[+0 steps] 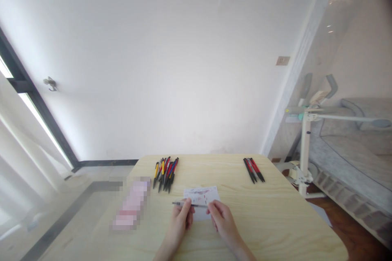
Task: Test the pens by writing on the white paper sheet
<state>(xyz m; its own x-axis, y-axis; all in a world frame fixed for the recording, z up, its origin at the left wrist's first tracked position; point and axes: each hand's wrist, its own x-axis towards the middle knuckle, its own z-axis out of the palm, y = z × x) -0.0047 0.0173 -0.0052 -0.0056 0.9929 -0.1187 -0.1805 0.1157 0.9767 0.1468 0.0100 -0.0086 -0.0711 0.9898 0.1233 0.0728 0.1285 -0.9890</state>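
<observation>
My left hand (183,212) is closed around a slim grey pen (176,203), which lies roughly level in front of me. Its thin dark part runs rightward to the pinched fingers of my right hand (222,215). Whether that dark part is a refill or the barrel is too small to tell. Beneath both hands lies a printed white sheet (196,192), partly covered by them. Farther back on the left is a loose bunch of several pens (165,173) in yellow, red, blue and black. A smaller group of red, grey and black pens (254,170) lies at the back right.
The light wood table (275,220) stands before a white wall (190,69). A pink, pixelated item (131,206) is at the table's left side. Beyond the right edge are an exercise machine (305,147) and a grey sofa (352,142). A pale curtain (24,163) hangs left.
</observation>
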